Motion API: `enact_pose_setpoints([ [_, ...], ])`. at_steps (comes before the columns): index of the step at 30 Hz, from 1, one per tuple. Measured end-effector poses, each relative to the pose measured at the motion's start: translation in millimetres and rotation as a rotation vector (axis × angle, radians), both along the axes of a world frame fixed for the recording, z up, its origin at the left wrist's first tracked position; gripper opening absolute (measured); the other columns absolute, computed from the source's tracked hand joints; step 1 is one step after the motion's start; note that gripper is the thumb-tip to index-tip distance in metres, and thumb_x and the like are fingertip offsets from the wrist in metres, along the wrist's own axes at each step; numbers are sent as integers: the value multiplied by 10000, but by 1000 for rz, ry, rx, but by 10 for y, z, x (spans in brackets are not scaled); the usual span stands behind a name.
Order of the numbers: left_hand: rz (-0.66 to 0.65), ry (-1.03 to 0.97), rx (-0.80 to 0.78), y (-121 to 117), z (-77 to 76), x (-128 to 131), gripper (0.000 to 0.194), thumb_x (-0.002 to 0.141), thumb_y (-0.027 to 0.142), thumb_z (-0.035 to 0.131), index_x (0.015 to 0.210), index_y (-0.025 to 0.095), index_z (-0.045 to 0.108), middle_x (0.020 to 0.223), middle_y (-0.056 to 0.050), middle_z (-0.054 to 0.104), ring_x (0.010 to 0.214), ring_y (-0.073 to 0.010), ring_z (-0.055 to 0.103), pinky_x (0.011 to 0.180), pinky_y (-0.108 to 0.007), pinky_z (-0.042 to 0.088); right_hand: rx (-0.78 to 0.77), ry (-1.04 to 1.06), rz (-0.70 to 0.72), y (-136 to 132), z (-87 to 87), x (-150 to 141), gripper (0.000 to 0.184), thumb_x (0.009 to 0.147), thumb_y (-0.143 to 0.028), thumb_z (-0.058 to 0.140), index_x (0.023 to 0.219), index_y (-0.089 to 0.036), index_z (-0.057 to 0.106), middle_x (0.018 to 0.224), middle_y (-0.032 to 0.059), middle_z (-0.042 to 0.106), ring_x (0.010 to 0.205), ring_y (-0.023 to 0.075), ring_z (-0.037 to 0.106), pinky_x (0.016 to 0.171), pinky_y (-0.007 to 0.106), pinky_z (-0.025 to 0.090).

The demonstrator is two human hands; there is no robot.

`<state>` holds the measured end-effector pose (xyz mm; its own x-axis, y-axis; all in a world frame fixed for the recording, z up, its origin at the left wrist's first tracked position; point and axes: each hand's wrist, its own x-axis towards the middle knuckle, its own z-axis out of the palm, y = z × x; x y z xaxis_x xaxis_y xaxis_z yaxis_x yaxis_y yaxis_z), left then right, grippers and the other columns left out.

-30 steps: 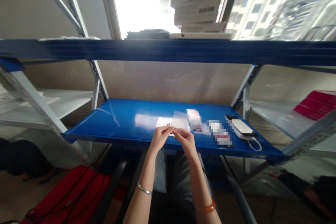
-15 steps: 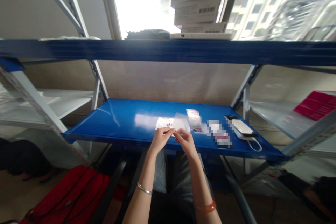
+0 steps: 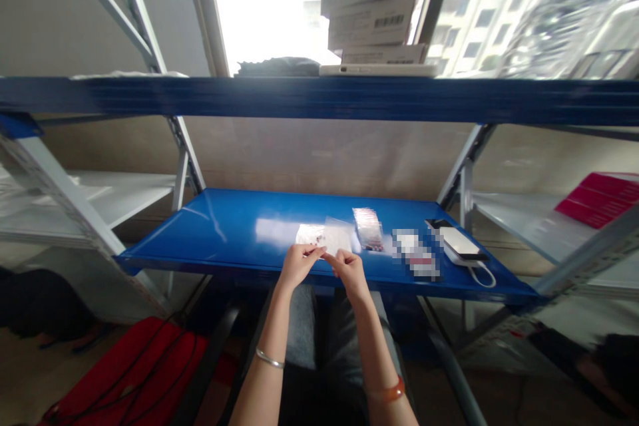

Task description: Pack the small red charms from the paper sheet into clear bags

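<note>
My left hand [image 3: 300, 265] is closed in a pinch at the front edge of the blue table [image 3: 224, 226]. My right hand [image 3: 351, 273] is closed too, its fingertips meeting those of the left. Whatever lies between the fingers is too small to make out. Just beyond the hands lies a white sheet [image 3: 307, 231] with several tiny dark red pieces [image 3: 319, 239] on it. A clear plastic bag [image 3: 339, 234] sits against its right side, close behind the right hand; I cannot tell whether the fingers touch it.
A stack of small clear packets [image 3: 368, 229] lies to the right, then a blurred-out item [image 3: 418, 256] and a white device with a cable [image 3: 456, 244]. A blue shelf beam [image 3: 249, 98] crosses above, carrying stacked boxes [image 3: 372, 23]. Metal posts [image 3: 190, 153] flank the table.
The clear bag has shifted a little to the left. My right hand has moved slightly left and its index finger now reaches toward the left fingertips. More of the small red pieces show.
</note>
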<state>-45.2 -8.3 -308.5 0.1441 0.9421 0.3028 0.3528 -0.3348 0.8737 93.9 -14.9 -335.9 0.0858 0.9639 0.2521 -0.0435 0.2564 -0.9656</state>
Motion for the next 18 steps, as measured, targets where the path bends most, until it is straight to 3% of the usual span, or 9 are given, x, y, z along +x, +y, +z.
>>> enact_pose_setpoints([
  [3, 81, -1, -33, 51, -49, -129, 370, 761, 475, 548, 705, 148, 712, 591, -33, 662, 606, -184, 596, 567, -251, 412, -19, 15, -15, 10, -34, -70, 485, 631, -475, 710, 486, -205, 334, 391, -80, 390, 402, 61, 342, 438, 205, 281],
  [6, 304, 107, -54, 76, -106, -342, 348, 770, 457, 536, 703, 159, 703, 649, -56, 685, 658, -199, 617, 595, -260, 404, 1, -38, -105, 19, -48, -123, 367, 637, -459, 698, 586, -192, 452, 485, -59, 470, 448, 82, 404, 453, 208, 322],
  [10, 592, 378, -133, 55, -189, -610, 288, 805, 411, 510, 756, 198, 696, 801, -82, 711, 805, -243, 632, 661, -302, 398, 50, -241, -232, -5, -45, -209, 241, 733, -412, 592, 701, -174, 560, 679, 15, 603, 604, 139, 535, 590, 259, 427],
  [14, 741, 555, -147, 28, -248, -681, 177, 769, 345, 583, 841, 217, 682, 962, -88, 691, 963, -280, 579, 736, -339, 396, 145, -522, -185, -104, -86, -429, 225, 816, -304, 472, 909, -169, 627, 888, 77, 666, 844, 205, 600, 770, 334, 457],
  [18, 782, 589, -138, 25, -261, -636, 182, 757, 315, 599, 905, 226, 657, 1034, -89, 654, 1005, -291, 545, 773, -365, 398, 286, -852, -53, -248, -278, -767, 401, 815, -231, 478, 1204, -158, 545, 1197, 111, 598, 1158, 244, 502, 945, 372, 397],
])
